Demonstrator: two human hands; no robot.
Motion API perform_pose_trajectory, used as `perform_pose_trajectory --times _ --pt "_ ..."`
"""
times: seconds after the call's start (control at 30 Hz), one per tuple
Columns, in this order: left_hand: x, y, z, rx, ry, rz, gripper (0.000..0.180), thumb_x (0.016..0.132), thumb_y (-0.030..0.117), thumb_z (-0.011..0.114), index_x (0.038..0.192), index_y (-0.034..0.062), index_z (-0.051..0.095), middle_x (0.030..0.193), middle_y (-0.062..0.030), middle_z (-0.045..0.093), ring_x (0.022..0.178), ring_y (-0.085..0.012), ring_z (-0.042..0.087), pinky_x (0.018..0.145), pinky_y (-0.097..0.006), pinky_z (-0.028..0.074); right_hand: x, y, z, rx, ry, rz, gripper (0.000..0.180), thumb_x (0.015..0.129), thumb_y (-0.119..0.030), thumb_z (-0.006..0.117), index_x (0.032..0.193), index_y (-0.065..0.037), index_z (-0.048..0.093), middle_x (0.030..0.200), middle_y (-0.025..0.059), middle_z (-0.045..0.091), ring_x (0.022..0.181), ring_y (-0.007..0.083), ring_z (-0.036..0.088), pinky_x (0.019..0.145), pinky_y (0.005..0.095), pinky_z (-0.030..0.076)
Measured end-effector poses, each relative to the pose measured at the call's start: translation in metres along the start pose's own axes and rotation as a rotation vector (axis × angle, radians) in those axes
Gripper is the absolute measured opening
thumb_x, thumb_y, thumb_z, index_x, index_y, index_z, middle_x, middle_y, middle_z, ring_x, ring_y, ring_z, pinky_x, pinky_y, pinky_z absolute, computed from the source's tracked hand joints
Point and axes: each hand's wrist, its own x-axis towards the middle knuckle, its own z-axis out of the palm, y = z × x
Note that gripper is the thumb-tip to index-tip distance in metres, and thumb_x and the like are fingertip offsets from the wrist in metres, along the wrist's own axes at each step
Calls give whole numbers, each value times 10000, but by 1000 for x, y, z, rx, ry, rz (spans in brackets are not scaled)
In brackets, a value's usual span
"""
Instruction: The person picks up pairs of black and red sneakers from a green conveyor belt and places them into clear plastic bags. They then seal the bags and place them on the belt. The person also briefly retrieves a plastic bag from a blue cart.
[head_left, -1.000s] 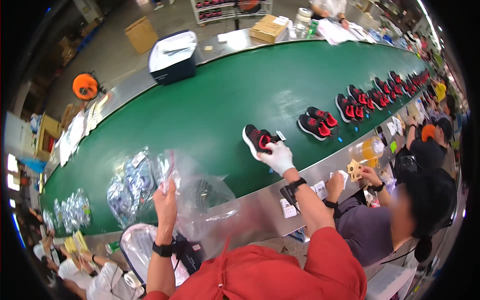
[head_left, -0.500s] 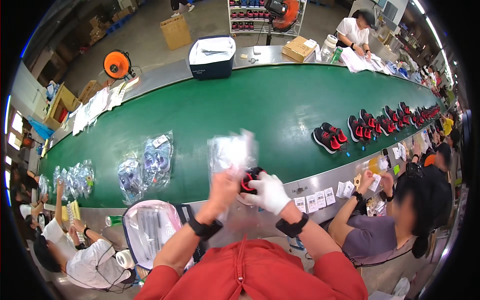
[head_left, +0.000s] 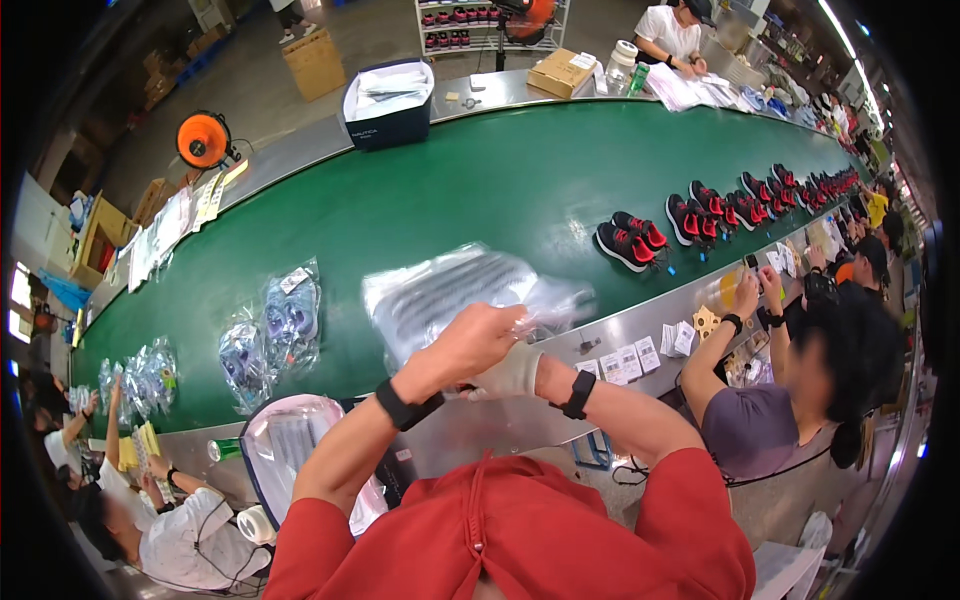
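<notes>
**Inspector:** Classify the location.

**Technician:** Footwear factory, packing line. A long green conveyor belt (head_left: 480, 190) curves through the hall, with metal work ledges (head_left: 640, 330) along its edge.

**Inspector:** Supporting evidence?

**Technician:** Pairs of black-and-red shoes (head_left: 630, 240) ride the belt in a row. Further along lie shoes sealed in clear plastic bags (head_left: 285, 315). Seated workers (head_left: 790, 390) line both sides. Cardboard boxes (head_left: 315, 60) stand on the concrete floor, a shelf rack (head_left: 470, 20) holds more shoes, and an orange fan (head_left: 203, 140) stands beside the belt.

Single head-worn fisheye view, looking steeply down from above, close over forearms, green conveyor belt (head_left: 480, 190) curving beyond
</notes>
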Motion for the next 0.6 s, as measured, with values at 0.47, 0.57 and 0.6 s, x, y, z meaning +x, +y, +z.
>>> perform_pose_trajectory --times 0.47,0.57,0.6 --pt "-64 -26 82 74 153 40 147 765 38 566 904 23 613 642 -161 588 517 -293 573 494 -430 436 14 27 20 866 590 397 270 809 -305 539 910 -72 632 863 110 637 753 264 605 689 406 469" --pt "-25 -22 6 -231 351 -444 68 828 77 594 817 12 610 629 22 547 573 -89 486 482 -269 380 14 21 -3 -524 194 496 222 761 -255 560 809 -62 658 850 125 635 753 274 597 694 409 460" --pt "-6 -6 -15 -345 416 -576 102 821 94 632 833 -7 627 620 52 527 589 -39 446 486 -225 369 10 29 -10 -540 275 497 196 735 -241 566 758 -69 658 839 130 635 753 279 599 694 409 455"
